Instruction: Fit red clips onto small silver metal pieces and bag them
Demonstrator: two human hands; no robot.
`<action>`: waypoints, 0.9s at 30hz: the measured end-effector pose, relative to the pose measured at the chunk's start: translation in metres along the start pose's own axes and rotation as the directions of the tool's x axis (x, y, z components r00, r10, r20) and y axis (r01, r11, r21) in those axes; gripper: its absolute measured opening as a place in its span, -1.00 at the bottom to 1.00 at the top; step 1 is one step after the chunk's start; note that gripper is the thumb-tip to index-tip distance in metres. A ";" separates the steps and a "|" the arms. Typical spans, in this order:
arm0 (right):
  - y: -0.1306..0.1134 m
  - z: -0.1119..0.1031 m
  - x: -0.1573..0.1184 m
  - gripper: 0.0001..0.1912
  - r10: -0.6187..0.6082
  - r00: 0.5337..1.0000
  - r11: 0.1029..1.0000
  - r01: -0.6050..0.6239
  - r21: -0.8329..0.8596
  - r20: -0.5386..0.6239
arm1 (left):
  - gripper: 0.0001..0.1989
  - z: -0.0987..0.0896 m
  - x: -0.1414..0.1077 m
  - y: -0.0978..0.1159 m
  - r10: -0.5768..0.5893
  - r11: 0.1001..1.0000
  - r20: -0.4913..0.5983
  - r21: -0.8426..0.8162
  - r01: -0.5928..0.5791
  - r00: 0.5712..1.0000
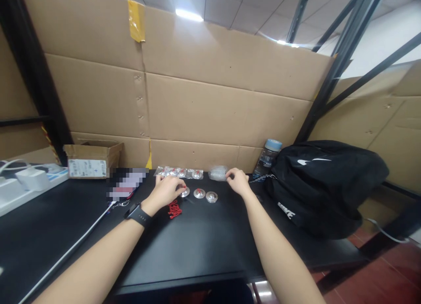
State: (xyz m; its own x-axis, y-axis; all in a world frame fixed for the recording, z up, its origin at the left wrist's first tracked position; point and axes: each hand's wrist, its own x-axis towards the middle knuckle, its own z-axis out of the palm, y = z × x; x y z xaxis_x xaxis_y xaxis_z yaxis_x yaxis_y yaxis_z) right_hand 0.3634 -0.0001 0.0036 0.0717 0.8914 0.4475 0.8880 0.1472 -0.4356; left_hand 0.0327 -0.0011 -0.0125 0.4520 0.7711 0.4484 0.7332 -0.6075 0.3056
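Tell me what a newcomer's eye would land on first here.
The bulky black backpack on the right of the black table probably draws the eye first. Behind the table, a tall brown cardboard wall spans much of the view. At the centre, small silver discs lie between the left hand and right hand, with bright red cord on the near side of the left hand.

A black backpack (329,190) carries the brand name "NIKE" in white capital letters (286,210), slanting downward to the right low on its left side, and a white Nike swoosh (314,162) higher up. Pale lettering marks a clear bottle (263,164) with a blue lid, too small to read. A white label (87,168) on an open cardboard box (113,157) bears fine print, also illegible.
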 end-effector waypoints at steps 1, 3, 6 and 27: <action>0.002 0.005 -0.002 -0.83 -0.031 0.995 0.998 0.035 -0.046 0.094 | -0.82 0.000 0.000 -0.001 -0.022 1.000 0.019 0.005 0.021 1.000; 0.002 0.016 -0.005 -0.78 -0.053 0.972 0.992 0.078 -0.102 0.230 | -0.82 -0.001 0.000 0.000 -0.069 0.997 0.054 0.018 0.068 0.996; -0.002 0.027 -0.007 -0.65 -0.068 0.945 0.981 0.122 -0.152 0.319 | -0.83 -0.004 0.000 0.003 -0.101 0.995 0.093 0.031 0.099 0.991; -0.019 0.033 -0.008 -0.54 -0.176 0.957 0.949 0.227 -0.220 0.232 | -0.81 -0.004 -0.001 0.008 -0.089 0.995 0.149 0.053 0.082 0.985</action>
State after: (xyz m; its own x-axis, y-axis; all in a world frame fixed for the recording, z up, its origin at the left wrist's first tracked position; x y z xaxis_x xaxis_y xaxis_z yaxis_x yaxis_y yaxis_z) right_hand 0.3309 0.0037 -0.0177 -0.1926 0.9263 0.3238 0.9586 0.2482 -0.1398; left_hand 0.0359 -0.0075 -0.0076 0.4559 0.8418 0.2889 0.7937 -0.5314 0.2959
